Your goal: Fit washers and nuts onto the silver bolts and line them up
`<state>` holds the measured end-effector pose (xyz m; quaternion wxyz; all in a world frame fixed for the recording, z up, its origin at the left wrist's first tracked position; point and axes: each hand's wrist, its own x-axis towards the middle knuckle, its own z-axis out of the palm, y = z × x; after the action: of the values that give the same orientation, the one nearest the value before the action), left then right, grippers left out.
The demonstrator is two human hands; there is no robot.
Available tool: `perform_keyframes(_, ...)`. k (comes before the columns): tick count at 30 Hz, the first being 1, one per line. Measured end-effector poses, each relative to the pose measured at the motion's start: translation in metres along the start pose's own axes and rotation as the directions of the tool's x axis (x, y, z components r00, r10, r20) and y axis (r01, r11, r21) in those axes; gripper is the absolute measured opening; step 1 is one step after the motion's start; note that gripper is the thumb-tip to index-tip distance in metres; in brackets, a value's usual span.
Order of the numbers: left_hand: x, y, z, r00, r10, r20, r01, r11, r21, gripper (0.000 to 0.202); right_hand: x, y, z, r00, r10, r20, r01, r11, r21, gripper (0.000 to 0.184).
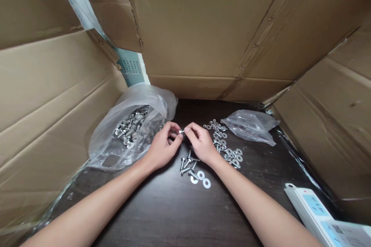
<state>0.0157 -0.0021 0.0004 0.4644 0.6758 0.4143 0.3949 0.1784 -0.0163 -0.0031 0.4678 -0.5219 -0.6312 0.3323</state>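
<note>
My left hand (165, 143) and my right hand (200, 141) meet over the middle of the dark table, fingertips pinched around one small metal bolt (181, 131). Its head end sits in the left fingers and its other end at the right fingertips; whether a nut or washer is on it is too small to tell. Below the hands lies a small pile of bolts (188, 164), with loose flat washers (206, 183) beside it. Right of my right hand, nuts, washers and bolts (223, 142) are scattered in a band.
A clear plastic bag (101, 139) full of metal fasteners (131, 127) lies open at the left. Another crumpled bag (252, 123) is at the back right. A white power strip (307, 204) occupies the front right. Cardboard walls (208, 23) enclose the dark table (162, 212).
</note>
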Motion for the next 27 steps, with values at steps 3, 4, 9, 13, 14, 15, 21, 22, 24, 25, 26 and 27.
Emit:
perform_keyframes(3, 0.0003, 0.0001, -0.0001, 1.0, 0.019, -0.007, -0.019, 0.999, 0.028, 0.016, -0.0004, -0.0013, 0.0, 1.0, -0.009, 0.014, 0.009, 1.0, -0.001, 0.028)
perform_keyframes(4, 0.0003, -0.0001, -0.0001, 1.0, 0.025, -0.009, -0.025, 0.999, 0.035, 0.015, -0.0004, -0.0016, 0.0, 1.0, -0.011, 0.016, 0.011, 1.0, -0.001, 0.028)
perform_keyframes(9, 0.0001, -0.0007, -0.0003, 1.0, 0.031, 0.0, -0.031, 0.998, 0.051, 0.015, -0.0006, -0.0014, -0.0001, 1.0, -0.008, 0.015, 0.008, 1.0, 0.008, 0.028)
perform_keyframes(13, 0.0, -0.001, -0.0002, 1.0, 0.03, 0.002, -0.03, 0.998, 0.049, 0.015, -0.0005, -0.0011, 0.0001, 1.0, -0.001, 0.009, 0.001, 1.0, 0.021, 0.028)
perform_keyframes(14, 0.0, -0.0012, -0.0002, 1.0, 0.031, -0.001, -0.031, 0.998, 0.046, 0.015, -0.0005, -0.0011, 0.0001, 1.0, 0.002, 0.007, -0.002, 1.0, 0.023, 0.028)
perform_keyframes(15, 0.0001, -0.0016, -0.0001, 1.0, 0.03, -0.003, -0.029, 0.999, 0.041, 0.015, -0.0005, -0.0012, 0.0001, 1.0, 0.004, 0.006, -0.004, 1.0, 0.025, 0.027)
perform_keyframes(21, 0.0006, -0.0045, -0.0003, 1.0, 0.014, -0.016, -0.013, 0.999, 0.04, 0.019, -0.0004, -0.0014, -0.0001, 1.0, -0.001, 0.017, 0.0, 0.999, 0.052, 0.023)
perform_keyframes(22, 0.0006, -0.0047, -0.0005, 1.0, 0.018, -0.018, -0.018, 0.999, 0.044, 0.019, -0.0004, -0.0012, 0.0, 1.0, 0.001, 0.021, -0.002, 0.999, 0.055, 0.022)
perform_keyframes(24, 0.0006, -0.0046, -0.001, 0.999, 0.033, -0.02, -0.032, 0.998, 0.053, 0.018, -0.0002, -0.0006, 0.0002, 1.0, 0.012, 0.028, -0.013, 0.999, 0.049, 0.024)
perform_keyframes(25, 0.0005, -0.0045, -0.0013, 0.999, 0.04, -0.019, -0.039, 0.998, 0.055, 0.018, -0.0001, -0.0004, 0.0003, 0.999, 0.019, 0.028, -0.02, 0.999, 0.042, 0.027)
perform_keyframes(26, 0.0004, -0.0043, -0.0016, 0.999, 0.047, -0.018, -0.046, 0.997, 0.056, 0.018, 0.0, -0.0002, 0.0003, 0.999, 0.026, 0.03, -0.027, 0.999, 0.035, 0.03)
perform_keyframes(27, 0.0002, -0.0042, -0.0018, 0.999, 0.052, -0.017, -0.051, 0.997, 0.053, 0.017, 0.0001, -0.0003, 0.0001, 0.999, 0.031, 0.033, -0.032, 0.999, 0.03, 0.034)
